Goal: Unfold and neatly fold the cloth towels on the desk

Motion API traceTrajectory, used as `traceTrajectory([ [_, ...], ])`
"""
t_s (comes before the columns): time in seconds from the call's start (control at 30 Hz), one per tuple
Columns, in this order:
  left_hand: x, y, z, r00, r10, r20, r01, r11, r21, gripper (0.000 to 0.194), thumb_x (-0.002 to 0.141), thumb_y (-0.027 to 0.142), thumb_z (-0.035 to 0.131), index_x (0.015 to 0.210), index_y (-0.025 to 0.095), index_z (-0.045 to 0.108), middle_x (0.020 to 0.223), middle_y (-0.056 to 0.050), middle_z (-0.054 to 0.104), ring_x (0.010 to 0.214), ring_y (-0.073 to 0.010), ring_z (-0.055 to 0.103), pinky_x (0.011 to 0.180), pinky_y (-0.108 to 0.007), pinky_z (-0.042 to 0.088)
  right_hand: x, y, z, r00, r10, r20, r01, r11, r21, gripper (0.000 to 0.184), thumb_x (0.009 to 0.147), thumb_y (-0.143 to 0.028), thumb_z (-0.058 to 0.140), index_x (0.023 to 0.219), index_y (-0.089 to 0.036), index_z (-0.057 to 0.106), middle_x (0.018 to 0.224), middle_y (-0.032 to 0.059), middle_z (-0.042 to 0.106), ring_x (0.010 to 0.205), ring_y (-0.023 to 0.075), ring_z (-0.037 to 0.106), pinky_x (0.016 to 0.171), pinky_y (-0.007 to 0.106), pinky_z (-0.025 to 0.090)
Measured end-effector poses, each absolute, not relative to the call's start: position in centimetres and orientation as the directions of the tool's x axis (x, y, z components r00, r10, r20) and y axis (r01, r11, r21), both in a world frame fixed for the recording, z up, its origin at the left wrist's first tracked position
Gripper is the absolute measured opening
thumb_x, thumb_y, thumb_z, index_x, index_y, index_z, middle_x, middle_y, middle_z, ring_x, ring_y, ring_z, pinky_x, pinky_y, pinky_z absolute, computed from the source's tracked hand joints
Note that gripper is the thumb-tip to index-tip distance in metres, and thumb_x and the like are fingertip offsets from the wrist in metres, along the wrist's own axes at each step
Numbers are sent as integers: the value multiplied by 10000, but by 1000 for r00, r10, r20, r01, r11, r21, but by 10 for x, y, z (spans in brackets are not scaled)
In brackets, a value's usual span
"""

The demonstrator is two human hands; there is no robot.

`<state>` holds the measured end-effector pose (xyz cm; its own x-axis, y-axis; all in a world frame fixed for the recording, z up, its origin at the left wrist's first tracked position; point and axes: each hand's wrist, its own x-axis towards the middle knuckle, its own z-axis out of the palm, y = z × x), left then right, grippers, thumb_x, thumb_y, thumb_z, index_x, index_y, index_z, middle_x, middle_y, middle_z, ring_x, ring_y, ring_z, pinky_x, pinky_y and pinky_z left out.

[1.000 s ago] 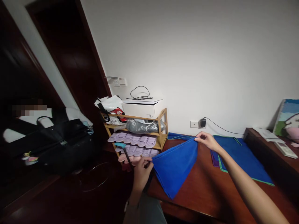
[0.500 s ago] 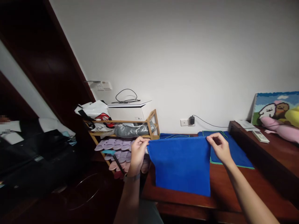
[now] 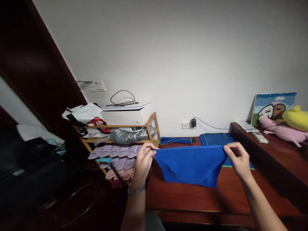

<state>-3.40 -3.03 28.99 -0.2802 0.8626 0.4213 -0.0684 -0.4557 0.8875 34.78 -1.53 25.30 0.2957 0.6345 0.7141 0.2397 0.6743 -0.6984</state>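
Observation:
A blue microfibre towel hangs in front of me over the wooden desk, its top edge stretched nearly level. My left hand pinches its left top corner, and my right hand pinches the right one. The towel's lower edge sags in a curve just above the desk, or touching it; I cannot tell which. Behind it, a blue towel with green edging lies flat on the desk, partly hidden by the held towel. A narrow folded blue towel lies to its left against the wall.
A bamboo shoe rack with lilac slippers stands left of the desk, a white box on top. A dark bag sits far left. A raised wooden shelf holds a pink plush toy.
The towel's top edge has gone from steeply slanted to nearly level, with my hands spread apart. Its lower part now hangs shorter and curved. The whole scene has shifted left in view.

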Motion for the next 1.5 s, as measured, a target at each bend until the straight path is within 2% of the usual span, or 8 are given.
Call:
traceTrajectory([
  [0.3,-35,-67,292,-79,911,405,-24,-408,913,169,714,333,750,642,225,642,877,-63,712,764,-227,640,644,-341,524,375,-49,265,319,511,799,313,739,-597,207,863,-430,815,821,-250,720,742,18,694,719,193,662,665,339,554],
  [0.5,-30,-35,276,-100,932,348,-15,-351,936,102,675,287,778,704,196,741,831,-51,725,804,-204,659,727,-301,527,382,23,263,209,694,689,459,553,-696,391,857,-605,768,869,-214,752,841,39,759,754,195,686,707,322,553],
  [0.67,-47,9,193,-195,964,182,8,-184,983,274,708,429,754,813,178,725,858,-60,738,778,-189,690,693,-282,546,328,134,237,-91,855,510,611,452,-650,389,933,-585,655,926,-207,746,928,69,787,857,227,715,816,347,552],
  [0.8,-61,24,109,-303,952,47,188,11,982,294,740,464,681,805,179,706,844,-65,756,825,-220,743,749,-322,594,254,177,189,-148,930,335,696,339,-633,209,957,-366,643,1039,-205,747,1079,100,787,1012,233,723,927,332,537],
  [1.0,-78,13,37,-383,924,-17,409,186,893,90,786,264,655,738,200,694,806,-59,783,860,-231,767,773,-305,572,237,105,78,-58,976,212,776,178,-605,380,995,-275,459,1269,-171,700,1326,178,701,1255,299,650,1112,410,461],
  [1.1,-83,17,27,-379,926,-1,513,211,832,100,847,210,613,838,205,712,921,-64,805,957,-218,765,822,-277,542,263,47,13,68,982,176,850,36,-526,513,1024,-389,363,1386,-171,654,1438,190,644,1368,354,574,1164,481,423],
  [1.23,-80,29,29,-355,935,-15,623,248,742,153,886,175,615,998,219,710,853,-32,781,864,-202,756,770,-253,484,280,5,-54,207,977,44,916,-178,-360,774,1011,-585,310,1594,-96,454,1661,205,420,1563,402,335,1262,568,292],
  [1.5,-85,-38,27,-316,939,-137,769,338,543,182,943,178,546,1064,269,647,868,-8,761,834,-200,749,691,-249,430,307,48,-48,-190,981,30,923,189,-334,783,1030,-597,311,1666,-140,325,1742,129,245,1628,280,169,1325,487,158],
])
